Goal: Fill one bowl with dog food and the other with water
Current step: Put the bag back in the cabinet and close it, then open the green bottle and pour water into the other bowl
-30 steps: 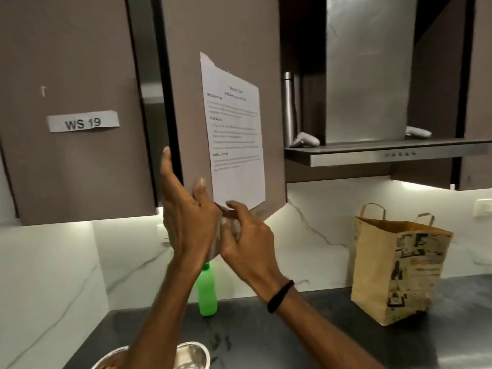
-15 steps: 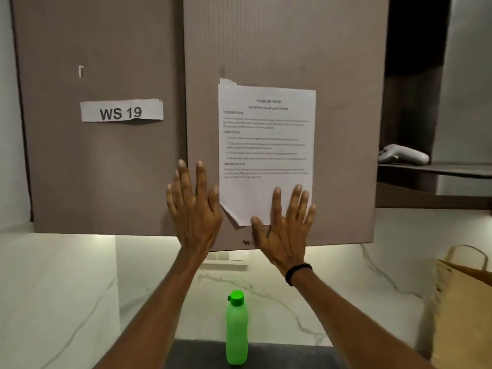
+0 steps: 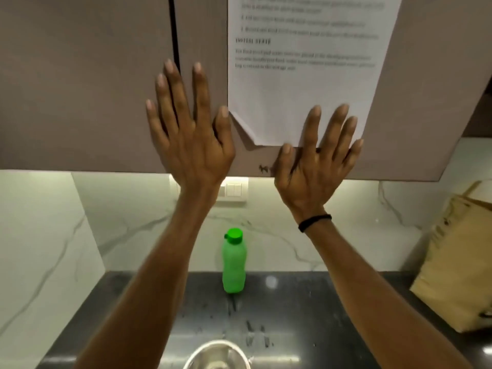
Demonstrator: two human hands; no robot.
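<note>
Nearest, at the very bottom edge, only the far rim of a metal bowl [image 3: 217,355] shows; the rest is cut off, and what it holds cannot be told. It sits on a dark, glossy worktop [image 3: 306,315] marked with small wet-looking smudges just beyond the rim. Both bare forearms rise from the lower corners, and they hide the worktop to either side of the bowl. Further back, near the wall, a green bottle [image 3: 233,262] with a green cap stands upright between the two arms, well apart from the bowl. A brown paper bag [image 3: 458,262] stands at the right, blurred and cut by the frame's edge, its print and its contents impossible to make out. Behind the bottle runs a white marbled wall [image 3: 133,222] with a pale switch plate [image 3: 234,190] partly covered by the left wrist. Above, the left hand [image 3: 190,134] lies flat against the cabinet door [image 3: 80,89], its grip wide and holding nothing, with fingers straight and fanned across the dark gap between two doors. The right hand [image 3: 314,169], with a black band [image 3: 314,222] at the wrist, is likewise spread wide and holds nothing; its palm sits at the door's lower edge and its fingertips overlap the bottom of a printed sheet [image 3: 300,89] stuck to the door. That sheet's lower left corner is folded, its top runs out of view, and apart from one bold heading its lines are too blurred to read.
</note>
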